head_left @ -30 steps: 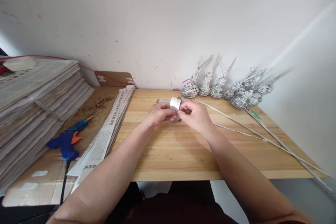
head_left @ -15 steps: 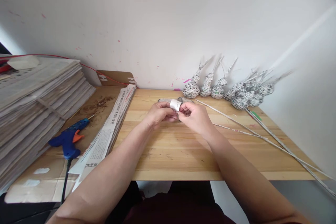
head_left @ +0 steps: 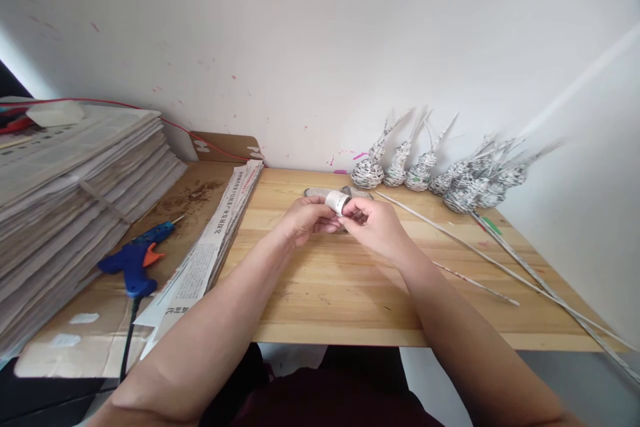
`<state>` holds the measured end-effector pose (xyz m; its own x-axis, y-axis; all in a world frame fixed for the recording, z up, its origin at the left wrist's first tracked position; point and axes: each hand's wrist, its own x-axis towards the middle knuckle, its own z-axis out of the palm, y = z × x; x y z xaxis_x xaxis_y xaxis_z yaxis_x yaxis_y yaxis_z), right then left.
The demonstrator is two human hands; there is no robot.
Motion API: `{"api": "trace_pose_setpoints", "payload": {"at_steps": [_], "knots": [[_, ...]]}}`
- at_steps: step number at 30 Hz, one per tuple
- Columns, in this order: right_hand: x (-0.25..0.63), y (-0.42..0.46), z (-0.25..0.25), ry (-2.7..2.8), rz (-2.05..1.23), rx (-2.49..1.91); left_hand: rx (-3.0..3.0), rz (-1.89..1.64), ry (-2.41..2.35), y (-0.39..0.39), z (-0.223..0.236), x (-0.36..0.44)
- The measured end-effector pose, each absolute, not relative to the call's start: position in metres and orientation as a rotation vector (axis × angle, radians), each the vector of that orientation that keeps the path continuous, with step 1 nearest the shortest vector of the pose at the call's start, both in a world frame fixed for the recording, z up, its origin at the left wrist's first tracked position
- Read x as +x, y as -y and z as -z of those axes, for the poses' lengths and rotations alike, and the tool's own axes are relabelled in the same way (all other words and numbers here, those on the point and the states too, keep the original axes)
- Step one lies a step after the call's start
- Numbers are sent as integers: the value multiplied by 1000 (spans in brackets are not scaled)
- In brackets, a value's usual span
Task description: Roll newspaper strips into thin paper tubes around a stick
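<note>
A short white paper ring (head_left: pixel 337 203) with tiny print stands between both hands over the middle of the table. The fingers of my left hand (head_left: pixel 313 220) close round its left side. My right hand (head_left: pixel 373 220) pinches its right edge, the fingertips partly curled into the opening. A thin paper stick (head_left: pixel 475 283) emerges from behind my right forearm; its other end is hidden, so I cannot tell whether it joins the ring. Just behind the hands lies a flat grey textured item (head_left: pixel 315 192), mostly covered.
Several woven paper gourd shapes (head_left: pixel 367 173) stand along the wall at right. Long paper sticks (head_left: pixel 450 233) cross the table's right side. At left are a blue glue gun (head_left: pixel 135 257), folded newspaper strips (head_left: pixel 210 247) and a tied newspaper stack (head_left: pixel 85 207) on cardboard (head_left: pixel 100 353).
The thin stick beside my right forearm has swung toward the front edge, away from the longer stick. The ring has turned slightly, showing more of its opening. Both hands keep their grip.
</note>
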<state>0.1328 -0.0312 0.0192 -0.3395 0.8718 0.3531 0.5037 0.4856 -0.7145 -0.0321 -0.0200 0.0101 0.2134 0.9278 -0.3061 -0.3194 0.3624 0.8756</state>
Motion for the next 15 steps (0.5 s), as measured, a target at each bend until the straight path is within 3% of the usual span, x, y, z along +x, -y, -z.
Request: {"api": "trace_pose_setpoints", "payload": {"at_steps": [15], "knots": [[138,27,-20,1940,-574,-1176,702,-959,-813,19,-8,-34]]}}
